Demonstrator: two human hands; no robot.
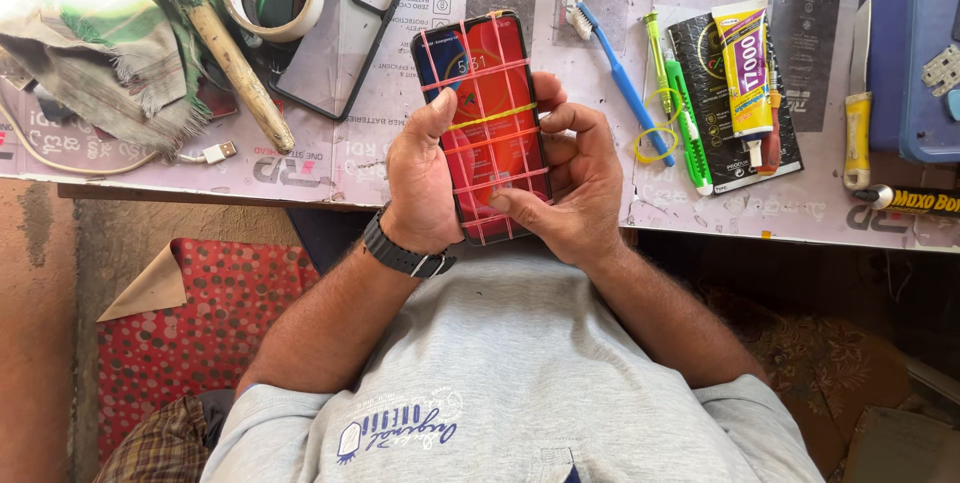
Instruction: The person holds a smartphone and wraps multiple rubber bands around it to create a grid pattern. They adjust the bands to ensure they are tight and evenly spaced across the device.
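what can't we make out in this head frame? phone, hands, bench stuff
- Phone, head view: lower end and both side edges covered by the left hand and right hand; its back faces away.
- Screen content: crossed by rubber bands, too small to tell.
- Blue box: cut off by the top and right edges.
- Cloth: runs off the left edge.
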